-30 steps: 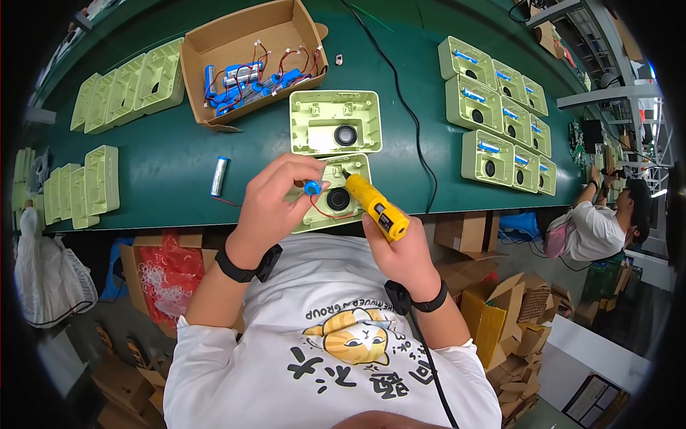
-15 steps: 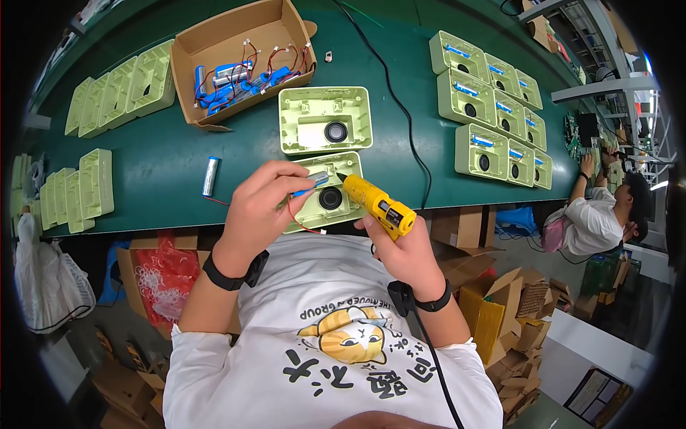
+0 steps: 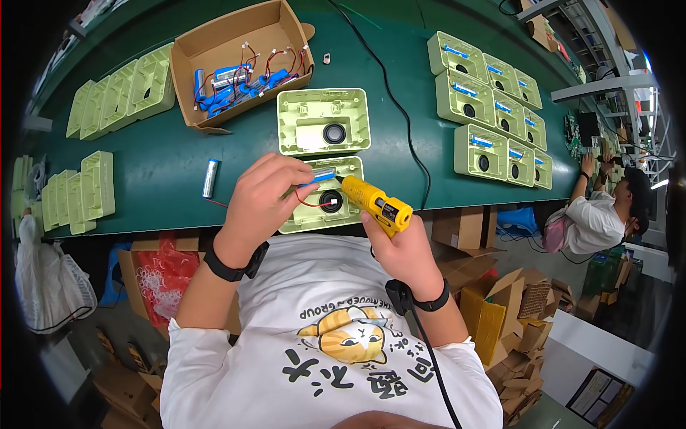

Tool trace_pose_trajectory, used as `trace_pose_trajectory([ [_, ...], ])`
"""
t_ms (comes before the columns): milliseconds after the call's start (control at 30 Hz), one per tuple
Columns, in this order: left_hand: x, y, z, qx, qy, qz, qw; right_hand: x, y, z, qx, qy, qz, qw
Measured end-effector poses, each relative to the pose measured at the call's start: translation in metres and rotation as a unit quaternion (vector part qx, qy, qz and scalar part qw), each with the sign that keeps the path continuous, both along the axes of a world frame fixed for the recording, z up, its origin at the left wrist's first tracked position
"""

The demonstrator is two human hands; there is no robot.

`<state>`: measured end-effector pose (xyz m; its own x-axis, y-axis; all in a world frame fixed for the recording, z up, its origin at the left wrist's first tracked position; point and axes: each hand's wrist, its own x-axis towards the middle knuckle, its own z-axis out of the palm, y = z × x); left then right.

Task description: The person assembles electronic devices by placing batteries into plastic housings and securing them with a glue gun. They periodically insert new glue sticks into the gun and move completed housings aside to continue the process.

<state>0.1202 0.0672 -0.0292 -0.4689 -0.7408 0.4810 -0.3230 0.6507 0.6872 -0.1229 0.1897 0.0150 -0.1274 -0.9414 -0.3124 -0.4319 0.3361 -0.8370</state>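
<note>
My left hand [image 3: 268,191] pinches a blue cylindrical battery [image 3: 324,174] by its left end. The battery lies level at the far side of a pale green plastic housing [image 3: 352,169]. Its red lead hangs below, with the small white connector over the round black speaker [image 3: 328,207] in that housing. A yellow glue gun [image 3: 371,202] is gripped in my right hand [image 3: 406,252], its dark nozzle at the battery's right end; whether they touch I cannot tell. Just beyond stands a second green housing [image 3: 300,123] with a speaker and no battery.
A cardboard box [image 3: 250,20] of wired batteries stands at the far left. One loose battery [image 3: 211,179] lies left of my left hand. Green housings [image 3: 151,82] line the left side; several with batteries [image 3: 466,96] stand at right. A black cable [image 3: 400,107] crosses the table. A co-worker [image 3: 593,218] sits at right.
My left hand has brought the battery slightly right and levelled it at the housing's far side. The connector has swung from the near edge to over the speaker. The glue gun has shifted slightly left and down.
</note>
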Motion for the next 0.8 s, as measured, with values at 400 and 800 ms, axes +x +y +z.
trace_pose_trajectory([
  [400, 0.004, 0.008, 0.017, -0.004, -0.186, -0.041, 0.982, -0.004, 0.017, -0.007, -0.016, -0.068, -0.039, 0.997],
  [800, 0.020, -0.014, 0.031, -0.069, -0.237, -0.108, 0.963, 0.003, 0.016, -0.013, -0.065, 0.030, 0.005, 0.997],
])
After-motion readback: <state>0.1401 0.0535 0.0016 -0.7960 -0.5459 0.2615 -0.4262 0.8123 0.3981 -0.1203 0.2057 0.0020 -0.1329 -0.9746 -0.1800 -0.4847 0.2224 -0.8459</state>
